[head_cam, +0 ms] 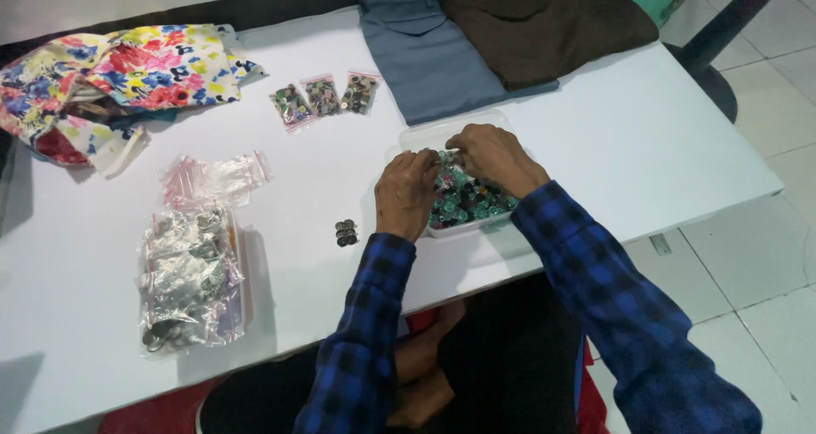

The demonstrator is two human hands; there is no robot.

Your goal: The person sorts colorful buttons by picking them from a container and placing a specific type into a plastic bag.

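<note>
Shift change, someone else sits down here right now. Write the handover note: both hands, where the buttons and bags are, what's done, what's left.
Left hand: in the clear plastic tub, fingers down among the mixed buttons; whether it grips any cannot be seen.
Right hand: over the same tub, fingertips in the buttons beside the left.
Done: three small filled bags lined up at the back; a heap of filled bags at the left.
Loose: a small stack of dark buttons left of the tub.
Left: the tub is still heaped with buttons; empty zip bags lie ready.
</note>
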